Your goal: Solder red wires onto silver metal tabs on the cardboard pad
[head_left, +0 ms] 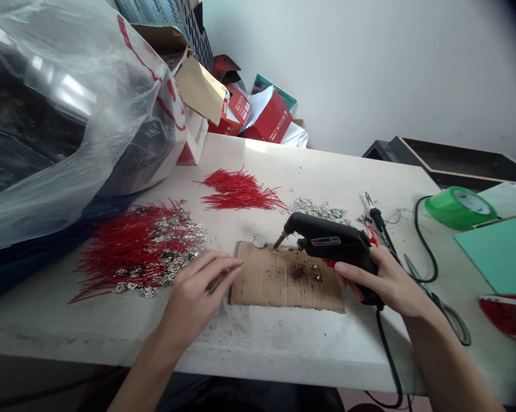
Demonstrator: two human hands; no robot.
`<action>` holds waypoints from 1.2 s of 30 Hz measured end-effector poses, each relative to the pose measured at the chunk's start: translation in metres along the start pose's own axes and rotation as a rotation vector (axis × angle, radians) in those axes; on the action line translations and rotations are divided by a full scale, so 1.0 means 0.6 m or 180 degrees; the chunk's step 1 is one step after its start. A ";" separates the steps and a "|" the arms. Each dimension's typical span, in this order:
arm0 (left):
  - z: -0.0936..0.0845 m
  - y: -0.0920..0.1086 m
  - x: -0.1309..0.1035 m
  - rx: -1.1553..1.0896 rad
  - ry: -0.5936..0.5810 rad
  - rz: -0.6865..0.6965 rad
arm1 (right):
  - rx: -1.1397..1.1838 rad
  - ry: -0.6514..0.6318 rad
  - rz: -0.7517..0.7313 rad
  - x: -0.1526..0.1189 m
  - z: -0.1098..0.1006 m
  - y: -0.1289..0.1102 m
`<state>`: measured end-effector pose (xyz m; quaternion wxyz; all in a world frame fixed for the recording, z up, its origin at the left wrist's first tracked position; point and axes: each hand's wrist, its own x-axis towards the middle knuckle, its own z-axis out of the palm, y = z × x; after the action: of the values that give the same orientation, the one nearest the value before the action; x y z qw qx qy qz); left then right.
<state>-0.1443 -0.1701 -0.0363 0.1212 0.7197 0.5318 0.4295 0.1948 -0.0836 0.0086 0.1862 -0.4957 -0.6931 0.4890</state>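
My right hand (380, 280) is wrapped round the handle of a black soldering gun (335, 243), whose tip points down at the upper edge of a scorched brown cardboard piece (270, 286). Two small shiny metal parts (317, 273) lie on the cardboard near dark burn marks. At the cardboard's left edge is my left hand (206, 283), thumb and fingers pinched together; whatever is between the fingertips is too small to make out. Left of it spreads a pile of red wires (129, 246) with silvery metal tabs at their ends.
More red wires (241, 191) and loose metal parts (312, 208) lie behind the cardboard. On the right are a soldering iron (376, 216), scissors (449, 317), green tape (459, 207) and black cable. A large plastic bag (78, 103) and red boxes (269, 117) stand at back left.
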 end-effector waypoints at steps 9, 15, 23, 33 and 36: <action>0.021 0.035 0.039 -0.0288 -0.0532 0.0300 | 0.1010 0.0515 0.0004 -0.028 -0.002 -0.015; 0.076 0.052 0.086 0.0228 -0.1084 0.0886 | 0.2056 0.1519 0.0546 -0.111 0.030 -0.001; 0.127 0.062 0.098 0.0835 -0.1388 0.1083 | 0.2389 0.1962 0.0670 -0.184 0.083 0.040; 0.135 0.059 0.096 0.0668 -0.1093 0.0807 | 0.2172 0.2004 0.0690 -0.182 0.104 0.048; 0.138 0.058 0.095 0.0620 -0.1135 0.0817 | 0.2141 0.2010 0.0732 -0.183 0.109 0.046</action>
<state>-0.0557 -0.1113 -0.0366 0.0877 0.8542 0.4451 0.2542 0.2080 -0.2104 -0.0200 0.4826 -0.6058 -0.3465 0.5292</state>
